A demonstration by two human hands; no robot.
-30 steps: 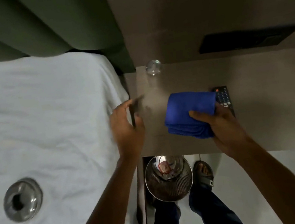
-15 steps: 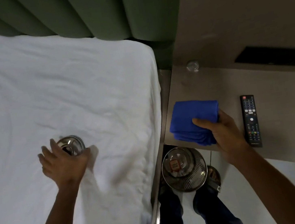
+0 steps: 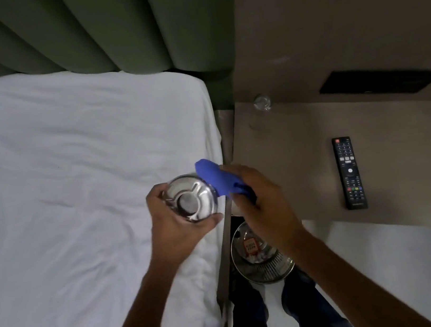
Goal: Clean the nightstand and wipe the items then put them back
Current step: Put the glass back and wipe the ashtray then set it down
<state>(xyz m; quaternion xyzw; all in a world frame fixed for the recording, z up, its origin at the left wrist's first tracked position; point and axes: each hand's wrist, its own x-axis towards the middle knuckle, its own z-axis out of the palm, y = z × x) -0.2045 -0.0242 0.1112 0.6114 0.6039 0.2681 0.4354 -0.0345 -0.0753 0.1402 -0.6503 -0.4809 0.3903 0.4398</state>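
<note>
My left hand [image 3: 173, 224] grips a round steel ashtray [image 3: 190, 198], held above the right edge of the bed with its hollow facing up. My right hand [image 3: 261, 198] clutches a folded blue cloth [image 3: 218, 181], whose front end touches the ashtray's right rim. The brown nightstand [image 3: 290, 152] lies to the right. A black remote [image 3: 349, 172] lies flat on it, and a clear glass [image 3: 261, 102] stands at its back left corner by the wall.
The white bed sheet [image 3: 73, 183] fills the left side, with a green padded headboard [image 3: 106, 26] behind. A steel waste bin [image 3: 260, 254] with litter stands on the floor below the nightstand's front edge, beside my feet. A dark wall panel [image 3: 380, 82] sits above the nightstand.
My left hand picked the ashtray up off the bed and brought it right. My right hand lifted the blue cloth off the nightstand and moved it left against the ashtray.
</note>
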